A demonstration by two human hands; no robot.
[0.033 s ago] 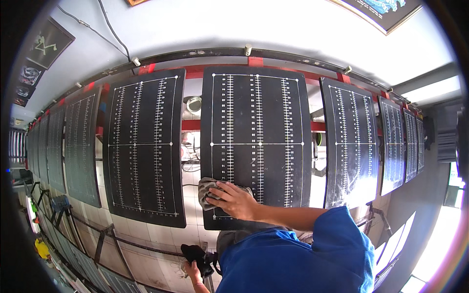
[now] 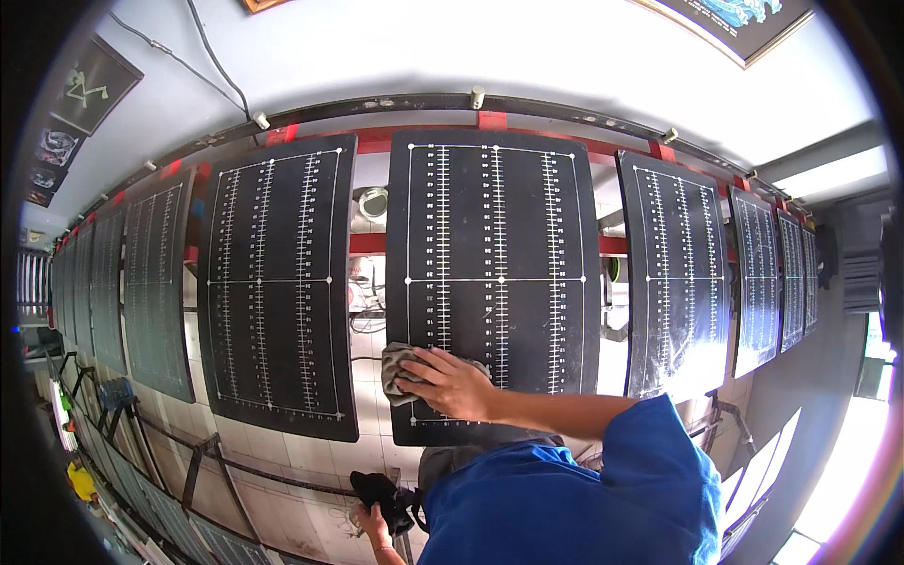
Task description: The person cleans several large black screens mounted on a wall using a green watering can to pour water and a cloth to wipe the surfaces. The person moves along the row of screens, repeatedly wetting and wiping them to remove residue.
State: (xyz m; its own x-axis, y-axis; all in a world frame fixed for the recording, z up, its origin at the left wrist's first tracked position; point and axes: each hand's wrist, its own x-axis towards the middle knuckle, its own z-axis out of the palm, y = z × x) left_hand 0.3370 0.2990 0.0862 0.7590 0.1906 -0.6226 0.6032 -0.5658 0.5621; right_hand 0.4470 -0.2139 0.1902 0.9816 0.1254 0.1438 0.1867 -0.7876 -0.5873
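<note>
A large black panel [image 2: 541,330] with white grid lines and ruler-like scales lies in front of me. My right hand [image 2: 452,386] rests over its lower left part, fingers bent over a crumpled grey cloth [image 2: 403,375] pressed to the surface. Part of the cloth reaches past the panel's left edge. Low down beside my body, my left hand [image 2: 370,524] grips a soft-looking black thing [image 2: 375,488], whose kind I cannot make out. Dark straps or folds show next to it, close to my blue shirt.
Similar panels stand in a row to the left [image 2: 278,358] and right [image 2: 670,235], on a red frame [image 2: 372,141]. A dark rail [image 2: 395,101] runs behind them along the white wall. Cables and a round metal object [image 2: 373,201] show through the left gap. Metal racks [image 2: 202,452] stand at lower left.
</note>
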